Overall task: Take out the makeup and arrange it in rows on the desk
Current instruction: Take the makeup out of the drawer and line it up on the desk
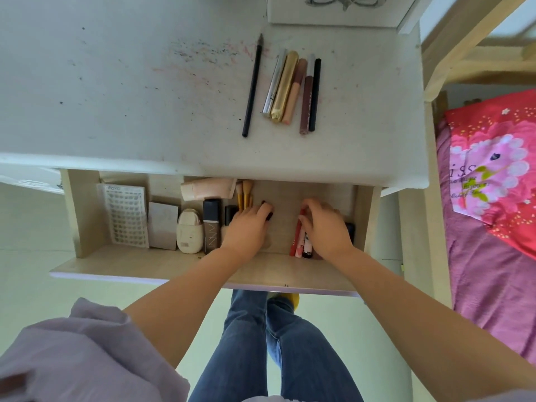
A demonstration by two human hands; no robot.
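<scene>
Soft, even daylight fills the room, bright on the white table (121, 91) with no harsh glare. The open drawer (179, 265) sits in dimmer shade under the table's front edge. The wide lens bows straight edges near the borders, and the sleeve (72, 352) nearest the camera looks blurred.
</scene>
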